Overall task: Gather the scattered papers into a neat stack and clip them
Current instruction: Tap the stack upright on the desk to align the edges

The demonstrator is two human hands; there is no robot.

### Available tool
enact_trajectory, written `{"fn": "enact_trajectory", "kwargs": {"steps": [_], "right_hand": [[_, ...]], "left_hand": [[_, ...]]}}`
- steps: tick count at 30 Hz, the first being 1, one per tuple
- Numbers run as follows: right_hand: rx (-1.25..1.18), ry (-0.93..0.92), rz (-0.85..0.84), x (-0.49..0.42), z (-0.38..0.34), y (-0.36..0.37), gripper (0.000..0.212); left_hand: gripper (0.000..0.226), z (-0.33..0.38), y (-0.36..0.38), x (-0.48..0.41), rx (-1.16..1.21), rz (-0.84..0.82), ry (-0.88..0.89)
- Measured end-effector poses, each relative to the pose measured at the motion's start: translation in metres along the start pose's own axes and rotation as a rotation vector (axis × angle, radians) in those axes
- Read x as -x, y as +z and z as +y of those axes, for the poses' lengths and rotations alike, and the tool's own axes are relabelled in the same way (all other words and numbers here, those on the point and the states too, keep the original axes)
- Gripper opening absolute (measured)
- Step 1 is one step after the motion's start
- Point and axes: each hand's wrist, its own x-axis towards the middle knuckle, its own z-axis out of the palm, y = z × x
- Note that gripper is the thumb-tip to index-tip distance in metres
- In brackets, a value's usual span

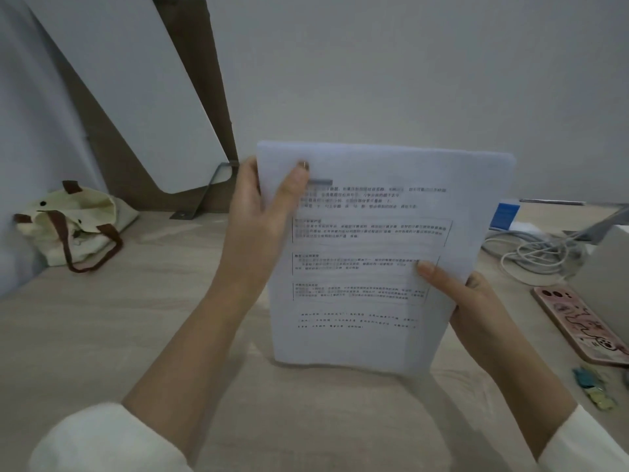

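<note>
A stack of white printed papers (371, 240) stands upright above the wooden table (136, 318), its lower edge near the tabletop. My left hand (262, 216) grips the stack's upper left edge, thumb across the front. My right hand (466, 294) holds the lower right edge, thumb pressed on the printed side. Small coloured clips (594, 386), blue and yellowish, lie on the table at the right edge.
A cream tote bag (75, 226) with brown handles slumps at the far left against the wall. A phone in a pink case (582, 325) lies at the right, beyond it tangled white cables (534, 257) and a blue box (506, 216). A metal bracket (204, 195) stands behind.
</note>
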Motion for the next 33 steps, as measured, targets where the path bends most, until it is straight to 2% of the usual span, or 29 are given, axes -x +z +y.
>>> {"fn": "enact_trajectory", "kwargs": {"steps": [4,9,12,14,16,18,19,21,22,24,26,29,31,33], "right_hand": [[0.02,0.002,0.013,0.003,0.005,0.001,0.024],[-0.017,-0.093,-0.012,0.0,-0.009,0.002,0.023],[0.041,-0.025,-0.004,0.002,0.004,-0.001,0.027],[0.058,0.022,0.006,0.004,0.011,-0.003,0.026],[0.069,0.034,0.005,0.004,0.013,-0.004,0.024],[0.072,0.046,0.003,0.004,0.012,-0.004,0.024],[0.07,0.053,0.003,0.004,0.012,-0.004,0.024],[0.067,0.062,0.001,0.005,0.011,-0.004,0.025],[0.065,0.063,-0.003,0.006,0.01,-0.004,0.025],[0.063,0.062,-0.011,0.007,0.009,-0.003,0.025],[0.055,0.061,-0.007,0.008,0.008,-0.004,0.024],[0.052,0.063,0.003,0.009,0.007,-0.005,0.024],[0.053,0.065,-0.002,0.009,0.007,-0.005,0.025],[0.049,0.063,-0.003,0.009,0.008,-0.004,0.024]], "left_hand": [[0.02,-0.031,0.0,0.028,0.019,-0.02,-0.069],[0.019,-0.017,0.001,0.026,0.105,0.061,0.05],[0.016,-0.034,-0.004,0.037,0.044,0.045,-0.061],[0.023,-0.04,-0.005,0.04,0.007,0.009,-0.14],[0.044,-0.029,-0.005,0.029,-0.158,0.087,-0.016],[0.059,-0.003,0.0,0.012,-0.423,0.206,0.298],[0.061,0.011,0.006,0.005,-0.544,0.209,0.452],[0.055,0.034,0.02,-0.009,-0.795,0.052,0.636],[0.053,0.041,0.03,-0.014,-0.924,-0.082,0.633],[0.055,0.041,0.046,-0.024,-1.165,-0.342,0.513],[0.056,0.037,0.056,-0.027,-1.345,-0.519,0.453],[0.049,0.038,0.054,-0.028,-1.383,-0.597,0.501],[0.041,0.045,0.05,-0.03,-1.309,-0.62,0.506],[0.035,0.048,0.046,-0.031,-1.239,-0.595,0.589]]}}
